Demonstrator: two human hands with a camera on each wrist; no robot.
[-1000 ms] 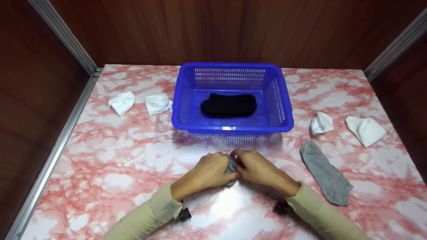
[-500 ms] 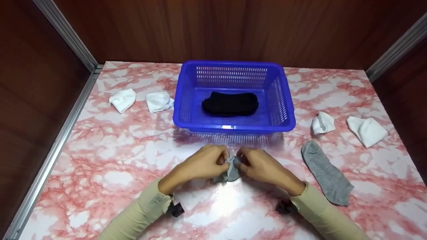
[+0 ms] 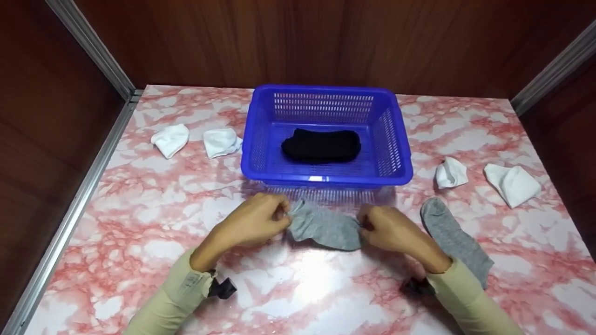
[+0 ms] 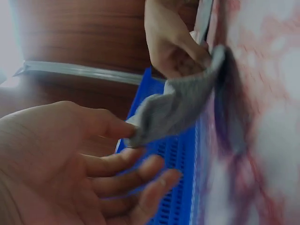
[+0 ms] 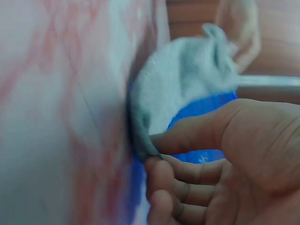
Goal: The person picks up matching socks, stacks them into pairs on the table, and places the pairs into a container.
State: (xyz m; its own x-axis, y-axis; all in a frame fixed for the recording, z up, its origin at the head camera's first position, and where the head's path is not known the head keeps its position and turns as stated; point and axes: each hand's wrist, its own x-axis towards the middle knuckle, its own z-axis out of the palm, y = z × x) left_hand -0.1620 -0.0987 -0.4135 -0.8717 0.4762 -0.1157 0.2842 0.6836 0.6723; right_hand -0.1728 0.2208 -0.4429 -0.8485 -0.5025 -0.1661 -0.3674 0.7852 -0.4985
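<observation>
Between my two hands a grey sock (image 3: 328,228) is stretched out sideways, just in front of the basket. My left hand (image 3: 256,221) pinches its left end between thumb and forefinger; in the left wrist view the other fingers of that left hand (image 4: 79,159) are spread loosely. The right end is pinched by my right hand (image 3: 391,230), thumb against the curled forefinger in the right wrist view. Beside the right forearm lies a second grey sock (image 3: 454,237), flat on the table and partly covered by the sleeve.
A blue plastic basket (image 3: 326,179) stands at the back middle, with black socks (image 3: 321,145) in it. Two bundled white socks (image 3: 171,140) lie to its left and two more white bundles (image 3: 512,184) to its right. Wooden panels (image 3: 307,42) enclose the table.
The grey sock was bunched up between my hands and is now drawn out lengthwise. My left hand has moved left and my right hand right.
</observation>
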